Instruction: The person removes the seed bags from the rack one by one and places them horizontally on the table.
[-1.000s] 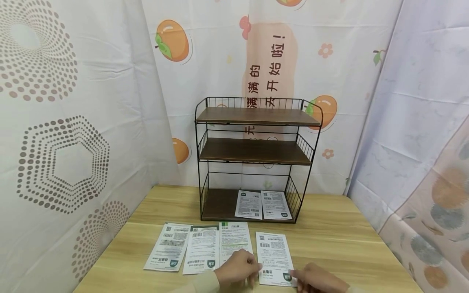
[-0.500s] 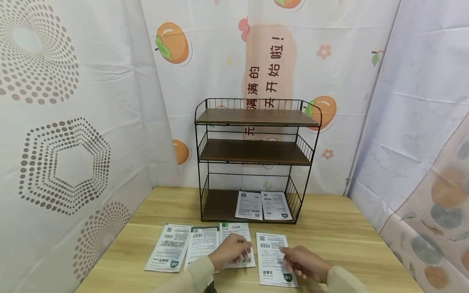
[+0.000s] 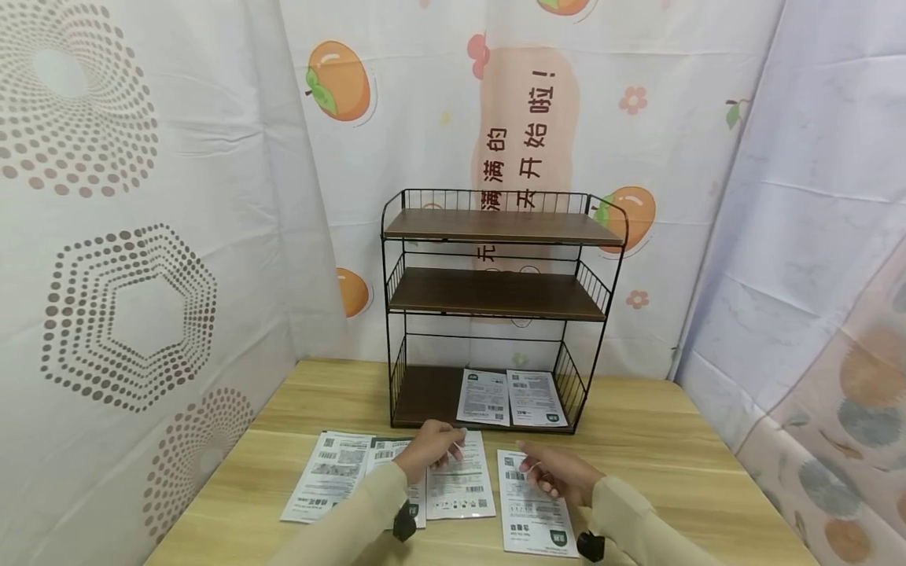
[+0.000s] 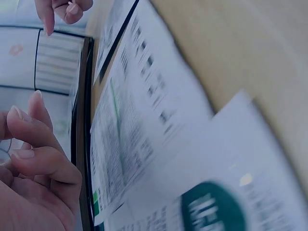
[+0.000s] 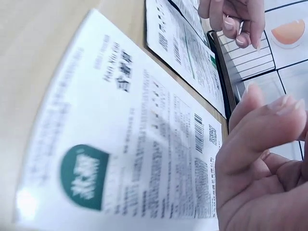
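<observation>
My left hand (image 3: 432,450) hangs over the far end of a white printed seed packet (image 3: 463,487) with a green line across its text. In the left wrist view, its fingers (image 4: 45,166) are loosely bent and hold nothing. My right hand (image 3: 566,472) is over the upper right part of another seed packet (image 3: 531,515), which bears a dark green logo. Loosely curled too, the right fingers (image 5: 255,139) have nothing between them in the right wrist view. Two more seed packets, one at the far left (image 3: 329,472) and one partly behind my left forearm (image 3: 418,503), lie on the table.
Behind the packets stands a black wire rack (image 3: 389,369) with three brown shelves. Two seed packets, a left one (image 3: 484,397) and a right one (image 3: 535,398), lie on its bottom shelf. Patterned curtains (image 3: 170,157) enclose the wooden table (image 3: 658,464).
Both hands have moved away from me toward the rack, from the near ends of the packets to their far ends. The packets keep their places.
</observation>
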Available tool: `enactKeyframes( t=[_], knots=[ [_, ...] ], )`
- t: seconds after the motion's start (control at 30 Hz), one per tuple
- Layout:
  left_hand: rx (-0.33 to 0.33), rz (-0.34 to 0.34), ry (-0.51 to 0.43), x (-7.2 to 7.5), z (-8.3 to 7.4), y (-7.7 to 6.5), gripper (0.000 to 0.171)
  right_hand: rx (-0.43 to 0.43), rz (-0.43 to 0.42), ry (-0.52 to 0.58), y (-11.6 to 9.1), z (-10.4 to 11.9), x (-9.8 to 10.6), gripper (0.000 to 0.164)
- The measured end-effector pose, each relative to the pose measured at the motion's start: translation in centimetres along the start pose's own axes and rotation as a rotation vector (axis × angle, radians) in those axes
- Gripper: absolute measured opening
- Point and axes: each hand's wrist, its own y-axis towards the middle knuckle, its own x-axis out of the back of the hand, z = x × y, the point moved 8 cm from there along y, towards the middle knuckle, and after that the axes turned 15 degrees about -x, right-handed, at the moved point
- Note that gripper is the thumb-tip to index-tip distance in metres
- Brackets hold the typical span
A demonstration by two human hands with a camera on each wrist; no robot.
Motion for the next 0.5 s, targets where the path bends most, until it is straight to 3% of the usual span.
enactKeyframes(
  t=[0.33,0.5],
  knots=[
    [0.012,-0.030,-0.011,0.6,1.0,2.6,0.037,0.020,-0.046,0.085,3.1,1.6,0.5,0.054],
    [0.010,-0.044,0.021,1.0,1.0,3.1,0.038,0.013,-0.050,0.129,4.3,2.2,0.5,0.056]
  ],
)
